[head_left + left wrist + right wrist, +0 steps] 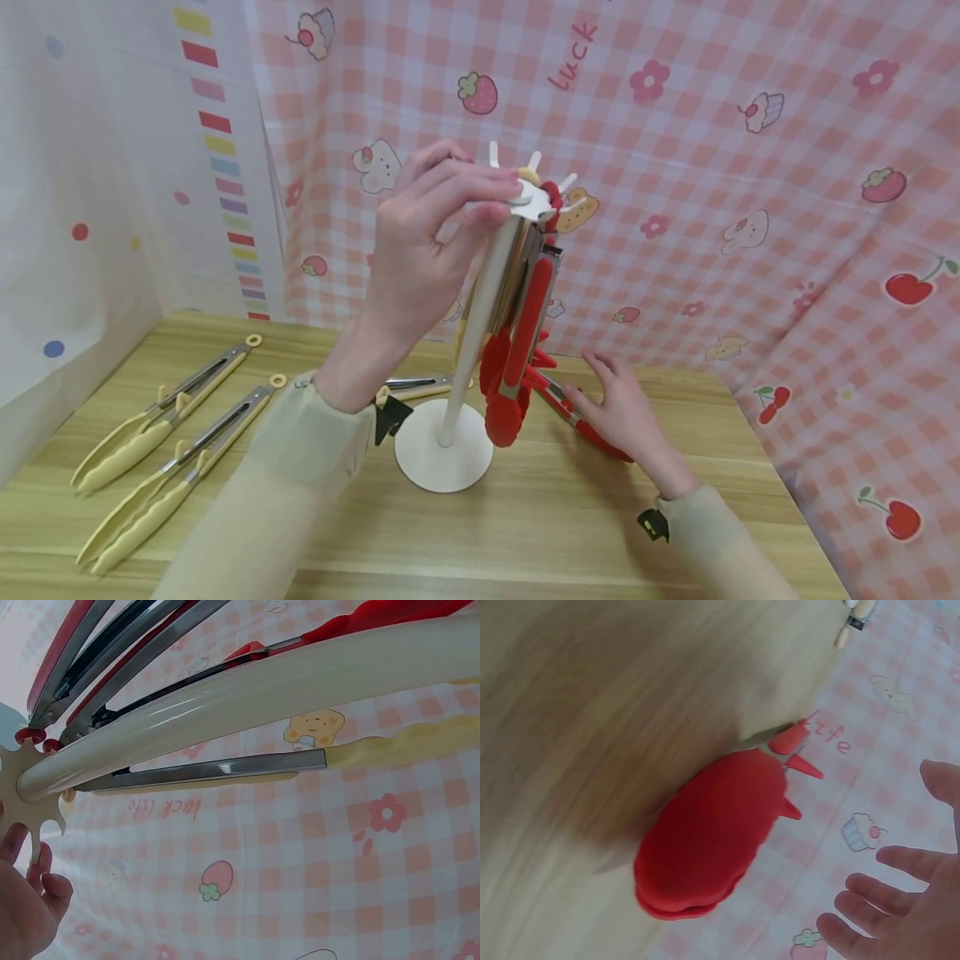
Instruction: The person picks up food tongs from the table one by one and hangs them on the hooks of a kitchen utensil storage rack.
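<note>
My left hand (420, 225) pinches the top plate of a white hook stand (444, 467), whose pole leans in the head view. Red-tipped tongs (528, 325) hang from its hooks on the right. In the left wrist view, yellow-tipped tongs (247, 763) also hang beside the pole. On the table to the right lie other red tongs (602, 440), partly behind my right hand (622, 412). That hand is spread over them, its fingers loose and apart. The right wrist view shows the red scalloped tips (709, 829) close up, with the fingers to one side.
Two pairs of yellow tongs (161, 421) lie on the left of the wooden table (540, 533). Another pair (420, 385) lies behind the stand, partly hidden. A pink checked cloth (675, 275) hangs along the back and right.
</note>
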The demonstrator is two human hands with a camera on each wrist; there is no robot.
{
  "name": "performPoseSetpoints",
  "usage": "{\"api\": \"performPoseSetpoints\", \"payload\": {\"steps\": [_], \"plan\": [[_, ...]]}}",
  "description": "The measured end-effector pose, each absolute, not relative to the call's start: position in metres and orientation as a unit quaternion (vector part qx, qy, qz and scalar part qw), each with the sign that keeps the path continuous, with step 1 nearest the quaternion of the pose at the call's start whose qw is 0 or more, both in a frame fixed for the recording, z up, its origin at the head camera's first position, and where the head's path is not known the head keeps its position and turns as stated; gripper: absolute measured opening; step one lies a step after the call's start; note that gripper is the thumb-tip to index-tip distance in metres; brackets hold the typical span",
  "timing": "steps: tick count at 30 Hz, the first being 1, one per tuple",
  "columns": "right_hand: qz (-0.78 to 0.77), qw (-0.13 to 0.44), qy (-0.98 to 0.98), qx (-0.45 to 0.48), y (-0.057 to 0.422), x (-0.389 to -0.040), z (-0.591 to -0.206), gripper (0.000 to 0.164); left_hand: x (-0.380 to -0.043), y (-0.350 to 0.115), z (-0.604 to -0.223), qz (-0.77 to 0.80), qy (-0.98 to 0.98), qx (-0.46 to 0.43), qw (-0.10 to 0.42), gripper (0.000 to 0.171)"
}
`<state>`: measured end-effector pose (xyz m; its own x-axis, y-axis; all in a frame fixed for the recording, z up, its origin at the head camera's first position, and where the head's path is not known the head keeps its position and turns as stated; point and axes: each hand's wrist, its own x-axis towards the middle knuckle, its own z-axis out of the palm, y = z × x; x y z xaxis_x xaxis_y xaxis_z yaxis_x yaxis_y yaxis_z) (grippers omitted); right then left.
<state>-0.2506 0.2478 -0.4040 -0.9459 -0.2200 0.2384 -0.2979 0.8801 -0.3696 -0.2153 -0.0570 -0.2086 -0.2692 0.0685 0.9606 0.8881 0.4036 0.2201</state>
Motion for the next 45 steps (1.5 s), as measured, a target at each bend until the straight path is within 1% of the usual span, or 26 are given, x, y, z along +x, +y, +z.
{"api": "performPoseSetpoints", "payload": {"steps": [3, 9, 10, 13, 18, 21, 28, 37, 45], "plan": [[0.196, 0.083, -0.968, 0.130, 0.249, -0.252, -0.408, 0.070, -0.216, -0.056, -0.208, -0.418, -0.672, -0.356, 0.496, 0.022], [0.178, 0.062, -0.972, 0.137, 0.251, -0.256, -0.414, 0.071, -0.218, -0.054, -0.208, -0.416, -0.659, -0.361, 0.512, 0.057], [0.173, 0.064, -0.973, 0.142, 0.251, -0.256, -0.414, 0.071, -0.217, -0.053, -0.208, -0.416, -0.659, -0.360, 0.513, 0.059], [0.160, 0.063, -0.974, 0.147, 0.253, -0.257, -0.416, 0.071, -0.216, -0.052, -0.208, -0.417, -0.661, -0.355, 0.512, 0.058], [0.146, 0.047, -0.977, 0.147, 0.254, -0.258, -0.418, 0.070, -0.213, -0.049, -0.209, -0.413, -0.673, -0.342, 0.509, 0.030], [0.144, 0.038, -0.978, 0.149, 0.254, -0.260, -0.419, 0.069, -0.212, -0.048, -0.208, -0.410, -0.679, -0.333, 0.510, 0.022], [0.132, 0.013, -0.980, 0.149, 0.255, -0.264, -0.424, 0.067, -0.210, -0.046, -0.208, -0.400, -0.690, -0.318, 0.512, 0.020], [0.116, 0.015, -0.978, 0.171, 0.259, -0.268, -0.429, 0.063, -0.207, -0.041, -0.208, -0.385, -0.690, -0.310, 0.529, 0.020], [0.106, 0.000, -0.981, 0.161, 0.259, -0.271, -0.431, 0.064, -0.203, -0.035, -0.209, -0.366, -0.705, -0.283, 0.538, 0.022]]}}
